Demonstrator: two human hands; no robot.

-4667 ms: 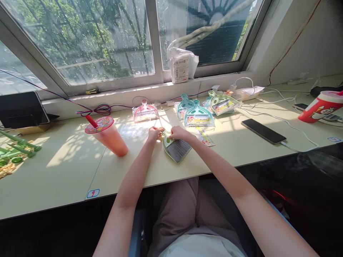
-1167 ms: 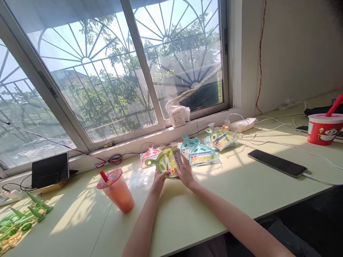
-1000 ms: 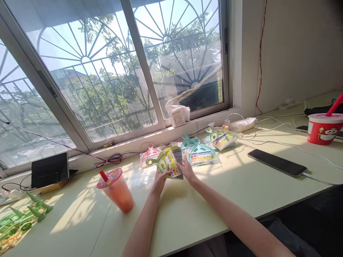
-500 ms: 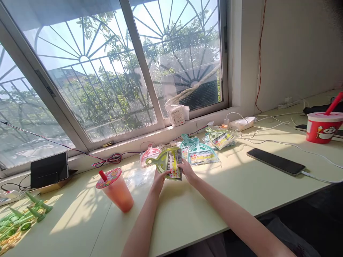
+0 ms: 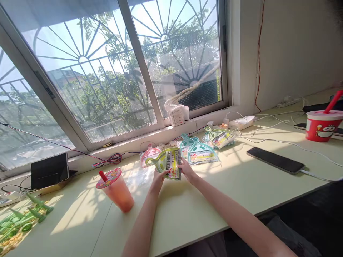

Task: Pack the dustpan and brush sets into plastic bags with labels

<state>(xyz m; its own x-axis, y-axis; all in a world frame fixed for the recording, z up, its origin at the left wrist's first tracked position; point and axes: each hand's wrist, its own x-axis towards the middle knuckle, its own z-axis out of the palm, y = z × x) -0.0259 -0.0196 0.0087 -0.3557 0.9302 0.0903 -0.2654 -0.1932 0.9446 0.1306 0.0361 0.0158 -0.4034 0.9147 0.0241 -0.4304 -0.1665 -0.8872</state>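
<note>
Between my two hands, above the table, is a small green dustpan and brush set (image 5: 160, 162) with a printed label card across its bristles. My left hand (image 5: 158, 179) grips its lower edge, thumb on the front. At the right edge, my right hand (image 5: 185, 170) is closed on the bristle side. Behind it on the table lie a pink dustpan set (image 5: 150, 153), teal dustpan sets (image 5: 199, 147) and a green dustpan set (image 5: 213, 135), in clear plastic wrappers. A crumpled clear bag (image 5: 139, 177) lies left of my hands.
Left stands a cup of orange drink (image 5: 119, 192); a red cup (image 5: 321, 128) is far right. A phone (image 5: 276, 160) lies charging on the right, amid white cables. A black tablet (image 5: 49, 170) and green plastic pieces (image 5: 34, 208) sit at left. The window (image 5: 107, 85) rises behind.
Almost nothing differs. The green dustpan set in my hands is turned very slightly, and the whole view has shifted a little.
</note>
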